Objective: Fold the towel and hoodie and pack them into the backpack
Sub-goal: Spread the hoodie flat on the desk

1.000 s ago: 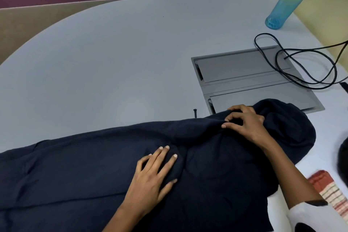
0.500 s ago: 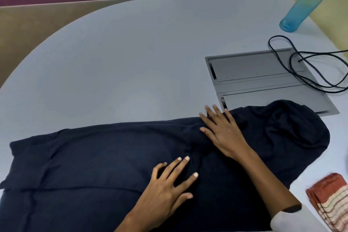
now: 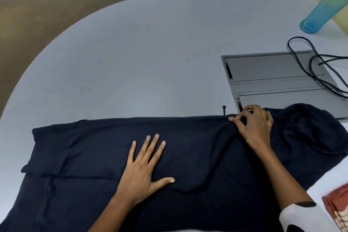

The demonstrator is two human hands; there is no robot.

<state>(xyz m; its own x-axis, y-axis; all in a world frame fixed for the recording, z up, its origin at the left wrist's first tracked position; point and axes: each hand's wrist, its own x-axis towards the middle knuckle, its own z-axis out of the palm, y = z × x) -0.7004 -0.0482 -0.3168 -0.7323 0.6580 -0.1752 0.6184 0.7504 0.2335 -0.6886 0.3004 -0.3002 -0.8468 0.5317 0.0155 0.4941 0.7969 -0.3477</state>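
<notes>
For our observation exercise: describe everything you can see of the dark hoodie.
The hoodie is dark navy, soft-looking fabric, spread lengthwise across the near side of the grey table, hood bunched at the right. A drawstring tip pokes past its far edge. The left hand presses flat on its middle; the right hand pinches its far edge near the hood.

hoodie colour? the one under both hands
Dark navy, plain, no visible print. The hoodie shows best in the head view, the only one.

Dark navy hoodie (image 3: 188, 156) spread flat lengthwise across table's near edge, hood bunched at right, striped towel (image 3: 337, 211) folded beside it
</notes>
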